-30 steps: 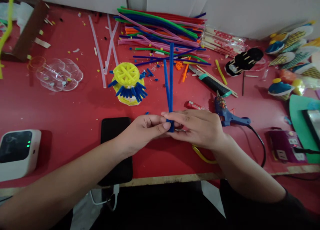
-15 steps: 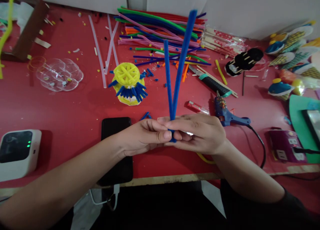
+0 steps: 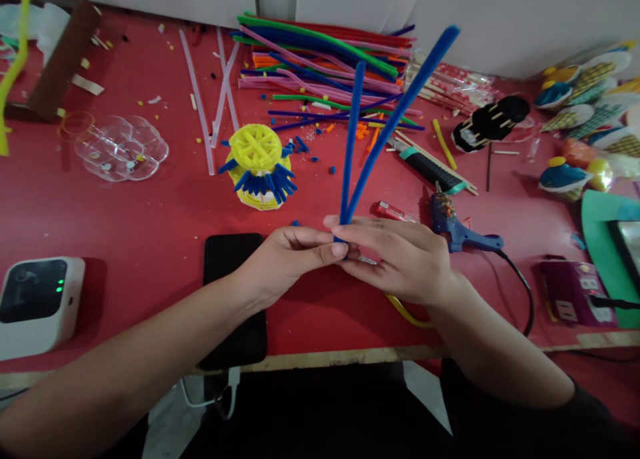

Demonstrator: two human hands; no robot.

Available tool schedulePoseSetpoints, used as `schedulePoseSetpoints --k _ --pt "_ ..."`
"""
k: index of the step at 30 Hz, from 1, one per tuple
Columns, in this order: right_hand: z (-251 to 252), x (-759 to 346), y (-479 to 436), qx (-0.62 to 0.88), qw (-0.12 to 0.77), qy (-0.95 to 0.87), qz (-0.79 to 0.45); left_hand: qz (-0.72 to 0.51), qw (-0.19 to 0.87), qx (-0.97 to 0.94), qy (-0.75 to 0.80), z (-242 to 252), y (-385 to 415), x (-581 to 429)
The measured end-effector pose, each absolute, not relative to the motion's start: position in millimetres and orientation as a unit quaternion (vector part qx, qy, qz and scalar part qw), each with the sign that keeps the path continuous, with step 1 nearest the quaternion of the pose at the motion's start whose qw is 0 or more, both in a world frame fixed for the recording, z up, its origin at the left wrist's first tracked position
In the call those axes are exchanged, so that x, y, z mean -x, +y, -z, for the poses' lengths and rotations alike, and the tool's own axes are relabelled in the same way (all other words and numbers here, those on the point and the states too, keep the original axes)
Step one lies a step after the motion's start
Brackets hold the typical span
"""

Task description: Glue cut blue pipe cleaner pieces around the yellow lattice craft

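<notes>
I have two blue strips [image 3: 353,136] raised above the counter [image 3: 150,239], held at their lower ends between the left hand [image 3: 287,262] and the right hand [image 3: 407,252]. Left grip: closed, thumb pressed on the strip base, no visible gap. Right grip: closed, fingertips at the strips just above the left thumb; I cannot tell how firmly. A shiny sliver [image 3: 368,260] shows under the right fingers; I cannot identify it or confirm whether it is held. The fingers cover the base, so I cannot tell whether the strips are joined there.

Fault conditions, as I judge them:
1. Slip or rotation. Cause: a short hold at the base beneath long, diverging upper lengths.
2. Unwanted kink. Cause: uneven finger pressure on strips that look soft and bendable.
3. Snagging. Cause: lowering the free tips into the strip bundle [image 3: 320,52] at the back.
4. Contact with the glue gun [image 3: 450,222], near the right hand. Cause: moving that hand outward. I cannot tell whether the tool is hot.
5. Knocking the yellow-and-blue model [image 3: 257,149]. Cause: a forward sweep of the left hand.
</notes>
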State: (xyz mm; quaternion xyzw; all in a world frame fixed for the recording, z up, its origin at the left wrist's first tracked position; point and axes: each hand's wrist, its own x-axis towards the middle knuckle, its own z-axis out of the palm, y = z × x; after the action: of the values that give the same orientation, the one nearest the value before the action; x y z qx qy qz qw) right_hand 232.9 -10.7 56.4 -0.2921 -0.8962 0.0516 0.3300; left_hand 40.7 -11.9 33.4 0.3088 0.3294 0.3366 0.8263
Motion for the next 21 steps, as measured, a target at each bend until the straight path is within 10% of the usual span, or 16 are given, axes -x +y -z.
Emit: schedulePoseSetpoints --k 21 --pt "-53.1 -235.2 -13.3 0.315 0.321 -0.887 -0.11 -0.321 0.87 -0.275 0.255 -36.5 -11.9 -42.0"
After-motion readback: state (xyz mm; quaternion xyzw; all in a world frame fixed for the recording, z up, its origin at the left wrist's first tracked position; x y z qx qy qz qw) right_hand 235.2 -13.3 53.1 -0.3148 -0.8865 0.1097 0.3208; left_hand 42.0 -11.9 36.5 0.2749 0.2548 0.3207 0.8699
